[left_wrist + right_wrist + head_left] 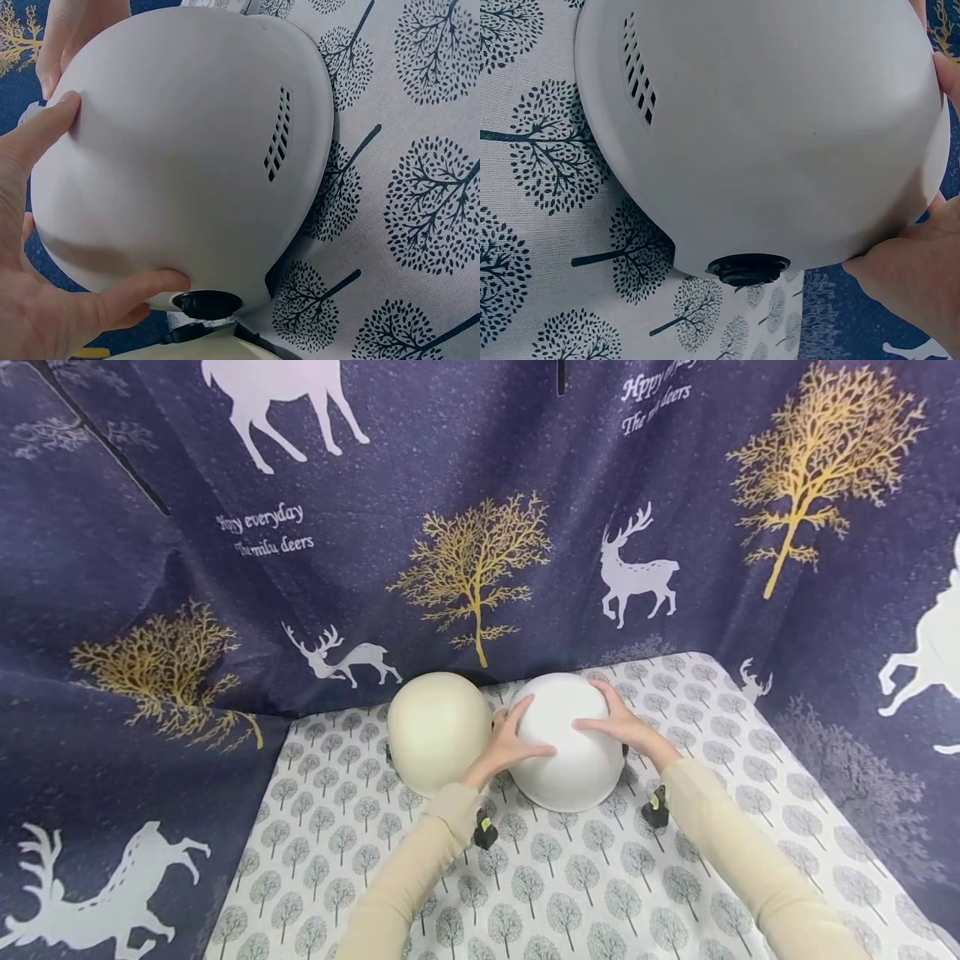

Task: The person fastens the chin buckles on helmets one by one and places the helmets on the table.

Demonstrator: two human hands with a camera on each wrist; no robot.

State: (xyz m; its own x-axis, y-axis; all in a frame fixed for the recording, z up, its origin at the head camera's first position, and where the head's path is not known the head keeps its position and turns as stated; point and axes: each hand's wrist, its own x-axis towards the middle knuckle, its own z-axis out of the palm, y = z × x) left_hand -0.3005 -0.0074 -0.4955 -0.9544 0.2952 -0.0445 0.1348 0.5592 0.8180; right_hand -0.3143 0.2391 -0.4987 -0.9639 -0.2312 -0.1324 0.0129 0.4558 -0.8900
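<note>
A smooth white helmet sits dome up on the tree-patterned cloth. My left hand grips its left side, thumb and fingers spread over the shell. On the opposite side my right hand holds it the same way. In the left wrist view a slanted row of vent holes shows near the rim, and a black round knob lies by the left thumb. The right wrist view shows a matching black knob on the other side. The helmet's inside is hidden. Close to my left hand stands a cream helmet.
Two small black items with yellow-green marks appear near my wrists. A white tablecloth with grey trees covers the table. Behind and at the sides hangs a dark blue curtain with deer and golden trees.
</note>
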